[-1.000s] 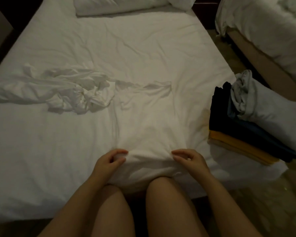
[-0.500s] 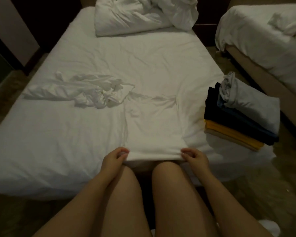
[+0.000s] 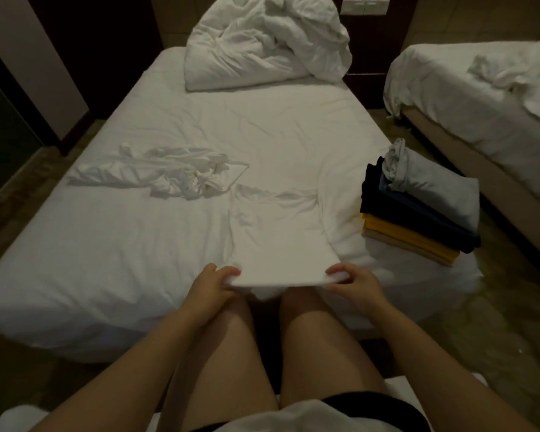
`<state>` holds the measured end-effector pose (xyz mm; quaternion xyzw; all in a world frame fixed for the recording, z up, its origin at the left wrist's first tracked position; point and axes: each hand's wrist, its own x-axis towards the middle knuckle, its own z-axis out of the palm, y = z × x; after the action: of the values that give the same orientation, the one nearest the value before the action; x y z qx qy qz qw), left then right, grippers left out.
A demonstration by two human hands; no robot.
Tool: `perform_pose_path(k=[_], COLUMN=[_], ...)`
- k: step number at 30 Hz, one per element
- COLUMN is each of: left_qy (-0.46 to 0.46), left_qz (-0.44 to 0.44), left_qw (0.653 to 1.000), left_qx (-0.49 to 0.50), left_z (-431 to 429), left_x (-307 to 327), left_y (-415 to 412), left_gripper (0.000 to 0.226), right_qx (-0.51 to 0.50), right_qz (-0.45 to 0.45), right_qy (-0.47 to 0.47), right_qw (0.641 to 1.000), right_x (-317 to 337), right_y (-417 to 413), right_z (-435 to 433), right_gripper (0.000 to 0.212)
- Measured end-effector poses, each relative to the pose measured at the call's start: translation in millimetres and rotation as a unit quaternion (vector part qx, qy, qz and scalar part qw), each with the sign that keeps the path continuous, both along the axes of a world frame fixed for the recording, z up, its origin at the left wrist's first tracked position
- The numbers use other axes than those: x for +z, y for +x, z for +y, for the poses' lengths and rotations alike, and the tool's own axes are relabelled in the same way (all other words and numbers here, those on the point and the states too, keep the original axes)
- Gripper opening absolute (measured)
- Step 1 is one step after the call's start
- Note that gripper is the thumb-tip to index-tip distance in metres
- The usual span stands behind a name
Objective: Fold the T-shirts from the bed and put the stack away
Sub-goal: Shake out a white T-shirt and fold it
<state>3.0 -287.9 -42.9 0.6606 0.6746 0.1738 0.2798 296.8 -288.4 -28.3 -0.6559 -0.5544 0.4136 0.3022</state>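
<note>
White T-shirt (image 3: pixel 281 238) lay on the bed (image 3: pixel 106 260), its hem pinched by the fingers (image 3: pixel 229 271) of left hand (image 3: pixel 212 285) and right hand (image 3: pixel 356 283), with the folded stack (image 3: pixel 418 213) to their right and one crumpled shirt (image 3: pixel 169 176) beyond-left not yet folded.

A hotel-like bedroom: two white-sheeted beds (image 3: pixel 262 126) (image 3: pixel 480 98), with a bunched duvet (image 3: pixel 262 42).

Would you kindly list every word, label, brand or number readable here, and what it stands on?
None: no readable text in view.
The white T-shirt, the stack of folded T-shirts and the duvet show no print.
The wall panel is too small and dim to read.
</note>
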Motion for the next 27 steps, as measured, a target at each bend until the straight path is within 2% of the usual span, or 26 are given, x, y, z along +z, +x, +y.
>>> perform_pose_path(k=[4,7,11,15,18,20,21,23,25,27], left_qy=[0.056,0.065,0.081,0.103,0.125,0.137,0.133,0.112,0.117,0.138], left_qz=[0.056,0.049,-0.008,-0.082,-0.149,-0.217,-0.264,-0.351,-0.381,-0.372], left_qw=[0.994,0.989,0.975,0.972,0.96,0.944,0.931,0.905,0.894,0.892], left_qx=[0.074,0.124,0.206,0.195,0.201,0.209,0.214,0.211,0.205,0.218], left_z=[-12,-16,-32,-45,-39,-41,-44,-46,-39,-21], left_x=[-1,0,-11,-22,-12,0,8,20,24,25], left_y=[5,14,7,7,15,21,25,34,41,45], left_gripper=[0.028,0.019,0.009,0.009,0.007,0.01,0.014,0.023,0.019,0.018], right_qx=[0.028,0.019,-0.018,-0.028,-0.055,-0.071,-0.076,-0.085,-0.108,-0.147], right_qz=[-0.098,-0.168,-0.152,-0.152,-0.115,-0.072,-0.042,0.048,0.144,0.163], right_qy=[0.116,0.156,0.146,0.147,0.16,0.162,0.159,0.14,0.118,0.124], right_qw=[0.988,0.973,0.977,0.977,0.979,0.982,0.984,0.985,0.976,0.968], right_x=[-2,-10,-20,-24,-25,-23,-20,-12,-4,-1], right_y=[-8,-7,-1,1,3,7,9,10,7,0], right_z=[-10,-10,-19,-21,-16,-15,-15,-14,-9,3], right_gripper=[0.017,0.013,0.005,0.005,0.006,0.016,0.02,0.015,0.007,0.008])
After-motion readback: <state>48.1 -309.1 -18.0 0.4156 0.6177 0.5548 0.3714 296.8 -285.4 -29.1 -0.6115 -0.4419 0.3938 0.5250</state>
